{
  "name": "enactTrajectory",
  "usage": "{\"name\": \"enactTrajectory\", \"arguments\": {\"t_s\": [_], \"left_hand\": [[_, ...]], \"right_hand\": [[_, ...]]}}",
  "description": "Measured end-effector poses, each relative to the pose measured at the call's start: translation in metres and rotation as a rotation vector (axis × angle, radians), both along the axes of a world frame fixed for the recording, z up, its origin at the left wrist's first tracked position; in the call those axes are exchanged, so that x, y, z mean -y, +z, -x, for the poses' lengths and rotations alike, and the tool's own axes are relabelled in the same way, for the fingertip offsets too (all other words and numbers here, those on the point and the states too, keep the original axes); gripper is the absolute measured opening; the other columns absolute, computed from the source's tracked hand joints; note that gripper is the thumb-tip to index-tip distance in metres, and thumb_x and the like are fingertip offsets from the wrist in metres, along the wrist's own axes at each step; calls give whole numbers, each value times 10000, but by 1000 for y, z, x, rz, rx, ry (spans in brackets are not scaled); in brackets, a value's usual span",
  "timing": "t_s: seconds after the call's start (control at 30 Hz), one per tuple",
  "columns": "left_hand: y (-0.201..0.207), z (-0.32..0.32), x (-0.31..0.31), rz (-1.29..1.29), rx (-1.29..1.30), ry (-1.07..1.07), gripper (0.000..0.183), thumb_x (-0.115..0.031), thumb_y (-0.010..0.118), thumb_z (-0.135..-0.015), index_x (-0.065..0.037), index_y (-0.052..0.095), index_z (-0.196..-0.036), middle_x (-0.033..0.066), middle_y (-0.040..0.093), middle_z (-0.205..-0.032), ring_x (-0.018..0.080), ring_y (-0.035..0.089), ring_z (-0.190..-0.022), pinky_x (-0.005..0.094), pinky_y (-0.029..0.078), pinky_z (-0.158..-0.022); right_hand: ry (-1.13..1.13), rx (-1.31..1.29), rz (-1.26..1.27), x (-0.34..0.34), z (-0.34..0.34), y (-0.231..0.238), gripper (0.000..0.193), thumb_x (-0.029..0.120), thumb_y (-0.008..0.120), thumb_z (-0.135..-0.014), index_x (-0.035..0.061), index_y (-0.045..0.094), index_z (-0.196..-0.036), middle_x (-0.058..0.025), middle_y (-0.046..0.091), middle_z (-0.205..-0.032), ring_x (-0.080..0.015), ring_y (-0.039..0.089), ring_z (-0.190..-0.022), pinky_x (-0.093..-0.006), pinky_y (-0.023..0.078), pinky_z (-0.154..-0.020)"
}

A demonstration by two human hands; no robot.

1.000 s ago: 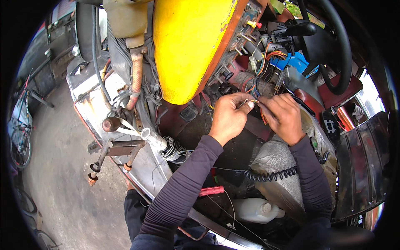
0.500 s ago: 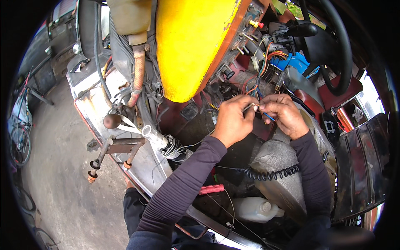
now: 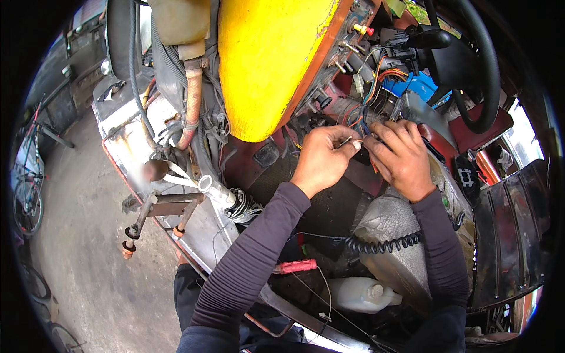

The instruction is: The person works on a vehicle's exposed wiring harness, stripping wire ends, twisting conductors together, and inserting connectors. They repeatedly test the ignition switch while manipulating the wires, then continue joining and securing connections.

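My left hand is closed, with thumb and forefinger pinched on the end of a thin wire. Close beside it, my right hand has its back turned up and its fingers bent around wires that run down from the coloured wire bundle. The fingertips of both hands almost meet. Most of what the right hand holds is hidden under its fingers, though an orange wire end shows just below them. Beyond the hands, the loose wires hang between a yellow dashboard panel and the steering wheel.
A coiled black cord crosses a grey padded cover. Below lie a red-handled tool and a whitish plastic jug. A metal pedal-like frame and a clear tube with wires stand at left. A bicycle is farther off.
My right hand has turned so its back faces up, covering the blue wire seen before. My left hand has shifted slightly left and still pinches a wire.
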State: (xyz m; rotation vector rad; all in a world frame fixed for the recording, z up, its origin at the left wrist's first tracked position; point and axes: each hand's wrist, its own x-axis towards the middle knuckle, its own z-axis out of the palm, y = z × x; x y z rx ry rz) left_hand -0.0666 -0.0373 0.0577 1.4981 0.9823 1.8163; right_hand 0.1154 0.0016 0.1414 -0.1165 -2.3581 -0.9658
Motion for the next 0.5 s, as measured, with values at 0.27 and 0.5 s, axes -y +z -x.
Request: {"name": "enactTrajectory", "arguments": {"t_s": [0.27, 0.5], "left_hand": [[-14, -15, 1, -47, 60, 108, 119, 26, 683, -937, 52, 715, -1049, 57, 735, -937, 74, 652, -855, 242, 527, -761], [-28, -8, -7, -30, 135, 243, 133, -47, 743, -896, -4, 762, -1020, 49, 728, -853, 62, 573, -685, 255, 490, -640]], "right_hand": [[-22, -248, 1103, -15, -2, -13, 290, 51, 743, -864, -10, 682, -1140, -77, 658, -1028, -194, 628, -885, -315, 504, -815], [15, -229, 1339, -24, -14, 4, 363, 24, 726, -926, -29, 654, -1278, -39, 681, -1093, -79, 602, -946, -251, 515, -872]]}}
